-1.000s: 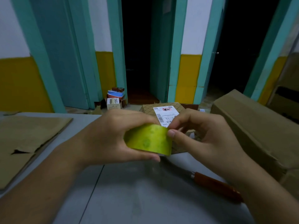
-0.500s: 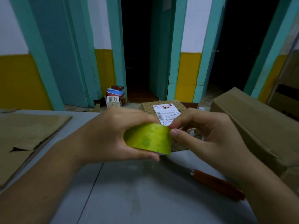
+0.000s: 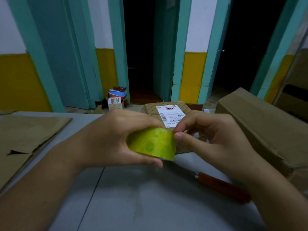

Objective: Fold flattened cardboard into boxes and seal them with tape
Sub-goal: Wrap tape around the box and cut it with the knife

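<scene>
My left hand (image 3: 110, 139) grips a yellow-green roll of tape (image 3: 152, 144) above the grey table (image 3: 133, 197), thumb under it and fingers over the top. At the roll's upper right edge, my right hand (image 3: 215, 140) pinches with thumb and forefinger. Behind the hands lies a small patterned cardboard box (image 3: 181, 107) with a white shipping label (image 3: 170, 114); the hands hide its near part. Flattened cardboard (image 3: 25, 139) lies on the table's left.
A large brown cardboard box (image 3: 266, 127) stands at the right. A knife with a reddish-brown handle (image 3: 221, 185) lies on the table under my right wrist. Small items (image 3: 116, 99) sit on the floor by the teal door frames beyond the table.
Both hands and the tape roll stay almost in place. The view has tilted slightly. My right fingers have shifted a little on the roll's edge.
</scene>
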Demonstrator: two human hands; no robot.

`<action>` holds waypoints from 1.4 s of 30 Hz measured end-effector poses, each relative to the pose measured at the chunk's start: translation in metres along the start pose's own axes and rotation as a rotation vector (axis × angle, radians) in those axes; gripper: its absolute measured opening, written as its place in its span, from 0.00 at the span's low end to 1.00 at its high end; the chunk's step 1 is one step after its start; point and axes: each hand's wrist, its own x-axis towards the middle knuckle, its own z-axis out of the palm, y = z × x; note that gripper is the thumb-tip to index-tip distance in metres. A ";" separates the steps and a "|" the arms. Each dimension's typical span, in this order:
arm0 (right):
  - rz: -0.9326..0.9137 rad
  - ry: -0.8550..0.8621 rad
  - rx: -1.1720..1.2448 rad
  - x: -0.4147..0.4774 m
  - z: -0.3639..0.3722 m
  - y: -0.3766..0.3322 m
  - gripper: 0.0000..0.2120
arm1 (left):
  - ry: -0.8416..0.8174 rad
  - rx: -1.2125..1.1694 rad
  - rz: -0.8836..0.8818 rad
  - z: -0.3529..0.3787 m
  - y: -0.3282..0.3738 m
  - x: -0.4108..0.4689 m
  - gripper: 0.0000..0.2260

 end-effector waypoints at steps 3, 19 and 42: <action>0.007 -0.003 0.008 0.000 0.000 0.000 0.06 | -0.006 -0.002 -0.005 -0.001 0.000 0.000 0.29; 0.038 -0.243 0.000 -0.005 0.003 0.003 0.06 | -0.072 -0.127 -0.022 0.001 0.004 0.001 0.29; -0.026 0.103 0.172 -0.004 0.010 -0.004 0.13 | -0.022 -0.297 -0.189 -0.001 0.000 0.002 0.20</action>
